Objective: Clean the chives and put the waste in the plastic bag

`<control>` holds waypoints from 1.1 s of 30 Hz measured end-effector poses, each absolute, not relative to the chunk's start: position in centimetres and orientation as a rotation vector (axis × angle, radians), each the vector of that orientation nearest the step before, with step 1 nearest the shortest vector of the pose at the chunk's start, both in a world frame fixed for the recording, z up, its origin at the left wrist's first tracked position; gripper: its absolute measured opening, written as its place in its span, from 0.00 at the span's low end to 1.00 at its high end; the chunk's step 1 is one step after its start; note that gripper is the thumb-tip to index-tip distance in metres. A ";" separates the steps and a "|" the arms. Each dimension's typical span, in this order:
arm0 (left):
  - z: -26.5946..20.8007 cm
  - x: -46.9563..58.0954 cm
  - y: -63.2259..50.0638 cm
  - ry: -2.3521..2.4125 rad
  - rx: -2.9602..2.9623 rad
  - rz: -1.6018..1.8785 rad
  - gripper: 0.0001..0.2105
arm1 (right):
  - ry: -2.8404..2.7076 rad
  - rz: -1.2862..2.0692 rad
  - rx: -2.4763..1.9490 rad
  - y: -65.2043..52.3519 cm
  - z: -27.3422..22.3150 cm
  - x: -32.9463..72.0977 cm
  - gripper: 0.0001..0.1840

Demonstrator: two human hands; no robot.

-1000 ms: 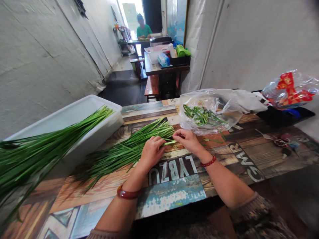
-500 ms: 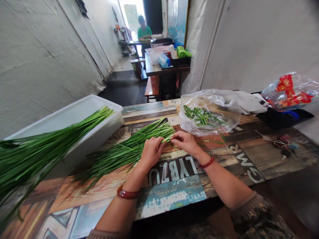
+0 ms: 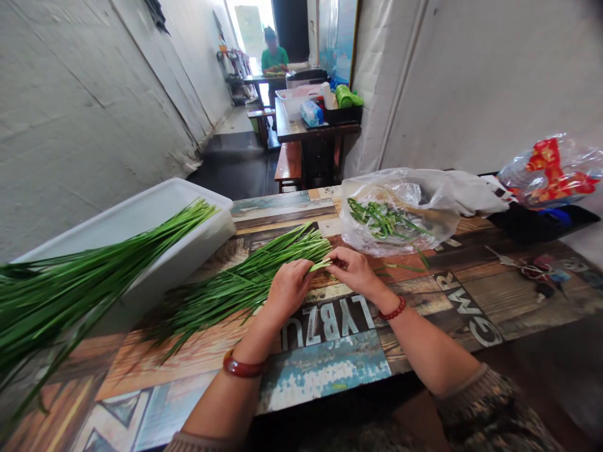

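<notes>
Pale cut ends of a few garlic chives (image 3: 321,265) stick out from my left hand (image 3: 291,285), whose fingers are closed around them. My right hand (image 3: 351,267) pinches at the tips of those stalks, thumb and forefinger together. Beneath and to the left of my hands, a loose pile of long green chives (image 3: 245,276) lies across the patterned wooden table (image 3: 330,376). Farther left, a large bundle of chives (image 3: 117,263) rests over the rim of a white plastic tub (image 3: 188,191).
Behind my right hand lies a clear plastic bag (image 3: 405,188) with chive scraps (image 3: 384,220) in it. Scissors (image 3: 506,258) and keys (image 3: 545,290) lie at the right, near a red-printed plastic package (image 3: 549,169). A person in green (image 3: 274,58) sits at a far table.
Both hands stay almost in the same place. The pale stalk ends show slightly more between them, and the view has shifted a little.
</notes>
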State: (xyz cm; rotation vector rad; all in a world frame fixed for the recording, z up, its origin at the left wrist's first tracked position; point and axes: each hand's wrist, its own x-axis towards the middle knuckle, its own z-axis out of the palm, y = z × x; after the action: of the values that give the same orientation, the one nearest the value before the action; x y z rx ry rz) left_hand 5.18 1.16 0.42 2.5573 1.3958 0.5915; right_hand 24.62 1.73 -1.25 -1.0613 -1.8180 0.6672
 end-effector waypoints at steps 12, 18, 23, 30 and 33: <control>0.3 4.5 1.5 1.484 2.282 0.945 0.10 | -1.346 1.114 -1.111 2.8 -1.9 25.6 0.08; 0.9 4.8 1.4 1.396 2.185 0.985 0.10 | -1.315 1.277 -0.990 2.3 -1.3 24.6 0.09; 0.6 4.9 1.3 1.327 2.194 0.925 0.12 | -1.349 1.244 -1.000 2.1 -1.0 24.6 0.09; 0.0 4.7 1.4 1.435 2.270 0.836 0.15 | -1.067 0.531 -1.154 2.5 0.8 28.8 0.10; 0.0 4.8 1.4 1.498 2.232 0.827 0.12 | -1.142 0.194 -1.295 3.0 1.0 30.8 0.15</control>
State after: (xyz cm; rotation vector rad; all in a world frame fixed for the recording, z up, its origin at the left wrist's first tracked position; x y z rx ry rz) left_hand 4.79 1.44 0.02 2.2316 1.4984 0.8267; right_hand 30.77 3.03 0.95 -1.2948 -1.1423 0.1940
